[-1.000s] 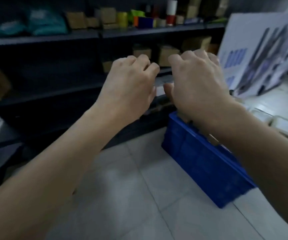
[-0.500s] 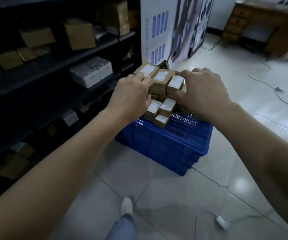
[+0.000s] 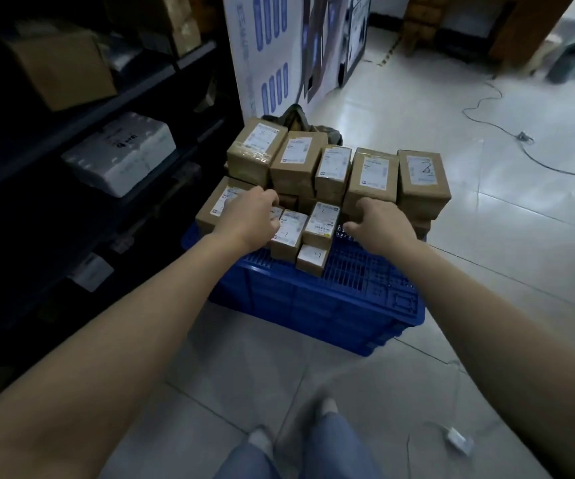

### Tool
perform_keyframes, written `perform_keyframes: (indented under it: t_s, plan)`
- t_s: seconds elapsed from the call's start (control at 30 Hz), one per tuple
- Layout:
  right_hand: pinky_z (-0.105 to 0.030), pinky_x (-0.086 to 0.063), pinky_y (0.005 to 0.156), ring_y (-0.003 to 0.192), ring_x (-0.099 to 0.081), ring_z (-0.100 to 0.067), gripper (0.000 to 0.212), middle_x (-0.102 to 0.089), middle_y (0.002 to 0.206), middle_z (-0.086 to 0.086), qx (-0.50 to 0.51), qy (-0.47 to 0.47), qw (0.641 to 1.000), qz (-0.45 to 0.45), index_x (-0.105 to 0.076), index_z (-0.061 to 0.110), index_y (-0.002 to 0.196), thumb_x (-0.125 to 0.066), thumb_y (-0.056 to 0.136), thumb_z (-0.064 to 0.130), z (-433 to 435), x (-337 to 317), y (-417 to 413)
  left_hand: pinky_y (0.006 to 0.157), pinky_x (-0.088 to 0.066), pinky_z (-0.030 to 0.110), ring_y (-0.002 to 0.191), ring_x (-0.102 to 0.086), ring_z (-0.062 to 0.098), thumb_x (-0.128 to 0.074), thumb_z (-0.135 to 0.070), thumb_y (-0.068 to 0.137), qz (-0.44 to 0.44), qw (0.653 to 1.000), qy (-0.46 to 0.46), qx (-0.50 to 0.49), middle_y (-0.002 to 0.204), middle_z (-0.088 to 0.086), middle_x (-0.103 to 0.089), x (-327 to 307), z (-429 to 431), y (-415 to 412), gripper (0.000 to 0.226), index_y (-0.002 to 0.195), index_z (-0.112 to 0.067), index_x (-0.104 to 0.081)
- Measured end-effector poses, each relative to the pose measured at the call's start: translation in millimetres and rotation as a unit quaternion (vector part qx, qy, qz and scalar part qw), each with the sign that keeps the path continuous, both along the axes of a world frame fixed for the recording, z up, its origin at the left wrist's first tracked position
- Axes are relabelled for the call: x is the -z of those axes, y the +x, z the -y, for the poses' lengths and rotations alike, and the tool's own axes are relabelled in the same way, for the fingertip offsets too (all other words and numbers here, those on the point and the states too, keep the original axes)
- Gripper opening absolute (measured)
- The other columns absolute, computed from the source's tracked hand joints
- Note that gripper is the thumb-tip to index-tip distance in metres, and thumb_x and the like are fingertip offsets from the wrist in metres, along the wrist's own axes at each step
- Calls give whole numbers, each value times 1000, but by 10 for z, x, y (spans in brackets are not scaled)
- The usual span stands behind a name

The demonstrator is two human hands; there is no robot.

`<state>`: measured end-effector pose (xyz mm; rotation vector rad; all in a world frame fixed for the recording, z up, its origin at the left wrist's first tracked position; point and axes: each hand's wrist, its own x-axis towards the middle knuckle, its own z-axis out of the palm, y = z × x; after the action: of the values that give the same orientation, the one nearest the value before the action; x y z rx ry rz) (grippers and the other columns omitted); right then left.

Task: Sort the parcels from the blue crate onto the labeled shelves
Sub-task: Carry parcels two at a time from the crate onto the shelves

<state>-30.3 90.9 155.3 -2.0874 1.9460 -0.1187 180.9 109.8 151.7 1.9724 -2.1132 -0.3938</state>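
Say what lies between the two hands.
Head view: two small labelled parcels side by side on the crate, between left hand and right hand.

Bare: left hand (image 3: 251, 216), right hand (image 3: 381, 224), both forearms (image 3: 141, 340). Blue denim trousers (image 3: 334, 447) on both legs. Pale footwear (image 3: 260, 440), blurred; shoe or sock unclear.

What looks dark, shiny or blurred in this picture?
Head view: the shelves at left lie in deep shadow; the floor at right shows soft glare; the parcels look sharp; the shoes at the bottom are smeared by motion blur.
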Motion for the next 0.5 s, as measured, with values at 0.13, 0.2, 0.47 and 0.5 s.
perform_keyframes:
  t_s: [0.13, 0.2, 0.47, 0.5]
  plan:
    - [-37, -49, 75, 98, -59, -29, 39, -62, 114, -13, 11, 49, 999, -6, -53, 7, 124, -57, 93, 32, 415, 484, 7, 92, -47, 44, 105, -56, 26, -55, -23, 91, -22, 997, 64, -43, 118, 9, -59, 425, 427, 72, 32, 121, -11, -57]
    - [-37, -51, 74, 96, -60, -28, 38, -63, 112, -11, 15, 72, 997, -4, -53, 8, 124, -56, 92, 30, 613, 716, 12, 91, -47, 42, 102, -56, 27, -56, -21, 90, -31, 993, 92, -63, 117, 10, -59, 655, 595, 96, 31, 119, -11, -57]
    - [-30, -45, 51, 64, -55, -16, 34, -54, 75, 1, 87, 154, 982, 64, -56, 6, 110, -60, 91, 35, 1350, 1623, -148, 84, -48, 37, 106, -55, 28, -58, -19, 88, -30, 981, 170, -87, 125, 13, -53, 1655, 1236, -14, 39, 125, -9, -51]
    - [-33, -50, 55, 69, -60, -20, 35, -59, 82, -2, 100, 169, 977, 81, -57, 5, 111, -59, 92, 34, 1436, 1714, -160, 84, -48, 37, 106, -54, 28, -59, -19, 88, -33, 979, 180, -84, 126, 13, -51, 1771, 1304, -33, 40, 126, -8, -50]
